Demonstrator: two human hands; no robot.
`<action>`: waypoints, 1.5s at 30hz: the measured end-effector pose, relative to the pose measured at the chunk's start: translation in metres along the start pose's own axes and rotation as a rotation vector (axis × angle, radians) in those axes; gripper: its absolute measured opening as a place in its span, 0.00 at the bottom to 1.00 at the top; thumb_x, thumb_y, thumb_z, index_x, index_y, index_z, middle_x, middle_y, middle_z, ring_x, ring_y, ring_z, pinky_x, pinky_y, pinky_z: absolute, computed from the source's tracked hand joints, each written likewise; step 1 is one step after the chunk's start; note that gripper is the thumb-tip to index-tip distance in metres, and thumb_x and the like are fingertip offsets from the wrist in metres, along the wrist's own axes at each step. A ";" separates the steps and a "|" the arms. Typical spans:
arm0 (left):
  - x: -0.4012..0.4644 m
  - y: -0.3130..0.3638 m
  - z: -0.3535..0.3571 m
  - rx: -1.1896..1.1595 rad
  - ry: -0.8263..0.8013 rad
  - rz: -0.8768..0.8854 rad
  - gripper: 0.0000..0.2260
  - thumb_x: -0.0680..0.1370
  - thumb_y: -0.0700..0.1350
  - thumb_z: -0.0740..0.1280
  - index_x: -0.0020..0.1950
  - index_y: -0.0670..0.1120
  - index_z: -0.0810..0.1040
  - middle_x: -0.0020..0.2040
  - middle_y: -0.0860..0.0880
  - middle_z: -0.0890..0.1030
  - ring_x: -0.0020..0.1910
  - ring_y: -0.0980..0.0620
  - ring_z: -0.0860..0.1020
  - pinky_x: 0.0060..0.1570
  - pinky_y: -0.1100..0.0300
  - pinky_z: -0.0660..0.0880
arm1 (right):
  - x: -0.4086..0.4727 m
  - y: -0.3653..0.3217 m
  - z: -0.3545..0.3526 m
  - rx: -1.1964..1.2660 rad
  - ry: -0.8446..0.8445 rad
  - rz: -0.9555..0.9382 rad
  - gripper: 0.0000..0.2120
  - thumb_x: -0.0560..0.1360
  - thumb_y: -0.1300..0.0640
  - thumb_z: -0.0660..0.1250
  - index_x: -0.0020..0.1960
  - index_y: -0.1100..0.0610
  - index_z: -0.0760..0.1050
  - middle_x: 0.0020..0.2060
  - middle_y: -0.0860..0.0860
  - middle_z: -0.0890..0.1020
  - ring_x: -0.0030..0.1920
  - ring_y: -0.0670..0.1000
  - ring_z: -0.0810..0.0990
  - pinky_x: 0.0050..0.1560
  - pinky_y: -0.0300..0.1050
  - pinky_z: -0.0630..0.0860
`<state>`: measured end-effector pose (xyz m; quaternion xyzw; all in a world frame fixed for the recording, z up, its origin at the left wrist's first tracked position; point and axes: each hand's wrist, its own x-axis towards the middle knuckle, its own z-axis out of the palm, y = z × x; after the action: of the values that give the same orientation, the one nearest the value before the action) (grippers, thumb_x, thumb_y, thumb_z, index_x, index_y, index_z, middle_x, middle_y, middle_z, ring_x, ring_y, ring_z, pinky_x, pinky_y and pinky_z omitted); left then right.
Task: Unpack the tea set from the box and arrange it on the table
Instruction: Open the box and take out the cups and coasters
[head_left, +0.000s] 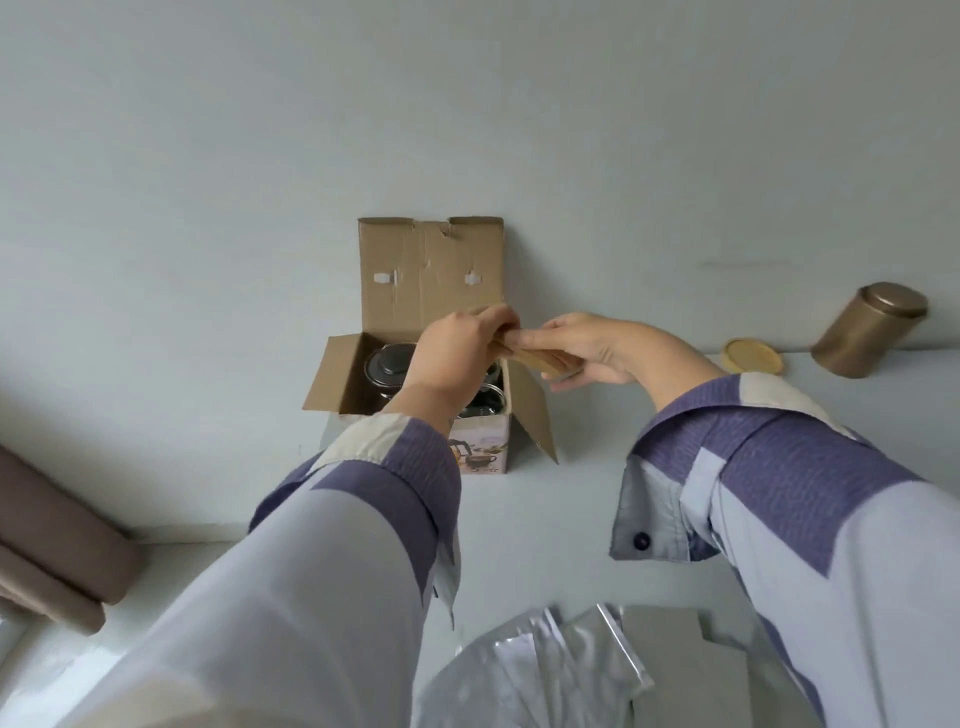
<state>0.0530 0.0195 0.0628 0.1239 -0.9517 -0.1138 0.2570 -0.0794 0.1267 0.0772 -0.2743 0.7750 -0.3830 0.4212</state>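
An open cardboard box (431, 270) stands on the white table against the wall, flaps spread. Inside it I see a glass teapot with a dark lid (387, 364) and glass cups (485, 397), partly hidden by my left wrist. Above the box's right side, my left hand (460, 348) and my right hand (587, 348) both pinch a flat piece of brown cardboard (535, 358) held between them.
A round wooden coaster (752, 355) and a gold metal canister (868, 330) stand at the right by the wall. Silvery foil pouches (545, 670) and a grey card (685, 670) lie at the near edge. A brown cushion (52, 540) is at the left.
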 end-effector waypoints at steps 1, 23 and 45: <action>0.003 0.009 0.008 -0.023 -0.014 0.040 0.08 0.76 0.42 0.68 0.54 0.43 0.79 0.48 0.47 0.83 0.42 0.44 0.81 0.40 0.53 0.77 | -0.004 0.009 -0.007 0.042 0.001 0.011 0.21 0.67 0.45 0.74 0.51 0.57 0.72 0.49 0.55 0.76 0.50 0.52 0.76 0.52 0.47 0.76; 0.063 0.086 0.234 -0.046 -0.723 -0.539 0.32 0.77 0.57 0.64 0.75 0.42 0.58 0.77 0.45 0.53 0.72 0.43 0.63 0.66 0.48 0.68 | 0.079 0.199 -0.148 -0.515 0.630 0.116 0.26 0.62 0.41 0.73 0.54 0.50 0.70 0.58 0.52 0.71 0.60 0.56 0.72 0.57 0.48 0.72; 0.074 0.076 0.273 0.102 -0.773 -0.552 0.44 0.73 0.57 0.69 0.78 0.41 0.48 0.78 0.44 0.43 0.78 0.47 0.45 0.72 0.52 0.57 | 0.143 0.242 -0.158 -0.447 0.773 0.074 0.41 0.63 0.44 0.76 0.71 0.50 0.62 0.68 0.57 0.65 0.67 0.61 0.65 0.65 0.52 0.64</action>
<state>-0.1641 0.1115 -0.1113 0.3333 -0.9133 -0.1689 -0.1619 -0.3118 0.2118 -0.1303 -0.1673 0.9485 -0.2653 0.0446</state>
